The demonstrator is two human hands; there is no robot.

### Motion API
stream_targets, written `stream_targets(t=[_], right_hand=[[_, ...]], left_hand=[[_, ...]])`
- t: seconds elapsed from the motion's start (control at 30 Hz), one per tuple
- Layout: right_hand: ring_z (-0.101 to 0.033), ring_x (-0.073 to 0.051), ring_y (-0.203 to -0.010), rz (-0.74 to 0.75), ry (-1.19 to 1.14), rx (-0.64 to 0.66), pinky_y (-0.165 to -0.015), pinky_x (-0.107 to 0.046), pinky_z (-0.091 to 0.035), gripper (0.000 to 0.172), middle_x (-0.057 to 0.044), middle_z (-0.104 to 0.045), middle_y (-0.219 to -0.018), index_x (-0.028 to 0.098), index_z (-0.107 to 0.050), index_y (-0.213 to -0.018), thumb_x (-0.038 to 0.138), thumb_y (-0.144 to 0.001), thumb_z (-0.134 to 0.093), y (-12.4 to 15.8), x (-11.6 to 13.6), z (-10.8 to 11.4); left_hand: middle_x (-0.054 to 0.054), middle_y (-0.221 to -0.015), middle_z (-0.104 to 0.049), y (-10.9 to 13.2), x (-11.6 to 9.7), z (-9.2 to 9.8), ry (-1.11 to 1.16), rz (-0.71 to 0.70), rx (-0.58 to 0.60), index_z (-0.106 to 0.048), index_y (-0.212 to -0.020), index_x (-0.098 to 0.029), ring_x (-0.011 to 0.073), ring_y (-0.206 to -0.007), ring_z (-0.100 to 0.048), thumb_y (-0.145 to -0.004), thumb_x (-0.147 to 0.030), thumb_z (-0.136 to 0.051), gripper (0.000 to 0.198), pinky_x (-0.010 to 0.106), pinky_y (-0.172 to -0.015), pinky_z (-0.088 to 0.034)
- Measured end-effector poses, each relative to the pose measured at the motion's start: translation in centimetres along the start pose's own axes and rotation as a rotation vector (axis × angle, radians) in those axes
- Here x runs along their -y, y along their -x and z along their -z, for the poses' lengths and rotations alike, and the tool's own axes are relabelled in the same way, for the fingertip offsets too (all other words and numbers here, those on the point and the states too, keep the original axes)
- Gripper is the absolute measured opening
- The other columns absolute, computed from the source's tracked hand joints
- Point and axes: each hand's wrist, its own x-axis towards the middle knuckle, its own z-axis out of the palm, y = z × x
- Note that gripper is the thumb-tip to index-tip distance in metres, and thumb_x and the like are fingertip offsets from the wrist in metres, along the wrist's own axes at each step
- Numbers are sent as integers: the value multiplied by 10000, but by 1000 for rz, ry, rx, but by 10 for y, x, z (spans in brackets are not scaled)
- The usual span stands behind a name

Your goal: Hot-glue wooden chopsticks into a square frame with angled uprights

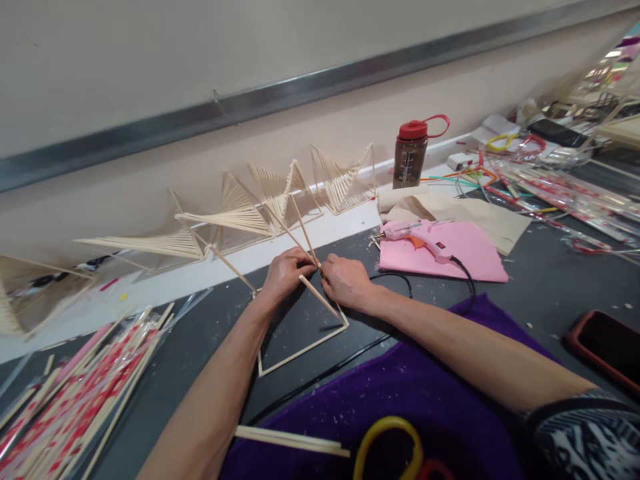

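Note:
A frame of thin wooden sticks (pixel 303 349) lies on the dark table, with a square base and several sticks rising from it. At its far right corner my left hand (pixel 290 272) pinches the joint where sticks meet. Opposite it, my right hand (pixel 345 280) has its fingers closed on the same corner, close to the left fingertips. One upright stick (pixel 320 297) leans up from the near right corner between my forearms. Right of my hands, a pink glue gun (pixel 420 239) rests on a pink sheet (pixel 470 257).
Finished-looking stick structures (pixel 235 207) line the wall. A bottle (pixel 411 157) stands behind the glue gun. Packaged sticks (pixel 95 393) lie at left. Purple cloth (pixel 390 407) holds loose sticks (pixel 293 441) and yellow-handled scissors (pixel 390 427). A phone (pixel 607 350) lies right; a black cord crosses the table.

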Motion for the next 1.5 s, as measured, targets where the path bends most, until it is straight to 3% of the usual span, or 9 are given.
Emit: stream_targets(t=[0.17, 0.3, 0.67, 1.03, 1.5], right_hand=[[-630, -229, -947, -15, -63, 60, -751, -310, -482, 327, -107, -636, -1058, 174, -646, -1047, 332, -901, -400, -2, -6, 4], [-622, -210, -974, -23, -105, 27, -807, -302, -457, 350, -95, -648, -1037, 193, -654, -1074, 272, -926, -346, -4, -13, 6], [-627, -221, -899, 10, -10, -10, -703, -302, -466, 386, -97, -612, -1022, 223, -666, -1076, 308, -940, -316, -5, -13, 0], [-614, -225, -907, 21, 20, 21, -687, -293, -443, 356, -98, -617, -1023, 197, -657, -1048, 258, -925, -328, -7, -11, -2], [-622, -233, -878, 4, 15, -6, -680, -306, -450, 331, -104, -638, -1026, 176, -660, -1000, 241, -912, -347, -14, -11, -4]], left_hand=[[36, -878, -698, 2, 3, 0, 7, 23, -3, -736, -774, -208, 206, -879, -631, -721, -302, -608, 168, 341, -856, -467], [35, -896, -699, 1, 7, -1, 2, 8, 9, -737, -813, -217, 208, -897, -627, -738, -323, -601, 188, 341, -864, -463], [37, -865, -688, -1, 8, -2, 8, -11, 0, -740, -802, -206, 205, -858, -624, -738, -320, -619, 178, 329, -819, -461], [44, -866, -685, 2, 1, -7, 10, -5, -6, -743, -797, -177, 197, -858, -612, -743, -249, -579, 187, 322, -839, -458], [42, -895, -684, -1, 8, -10, 2, -58, -28, -744, -818, -185, 195, -881, -615, -734, -255, -616, 169, 322, -861, -450]])
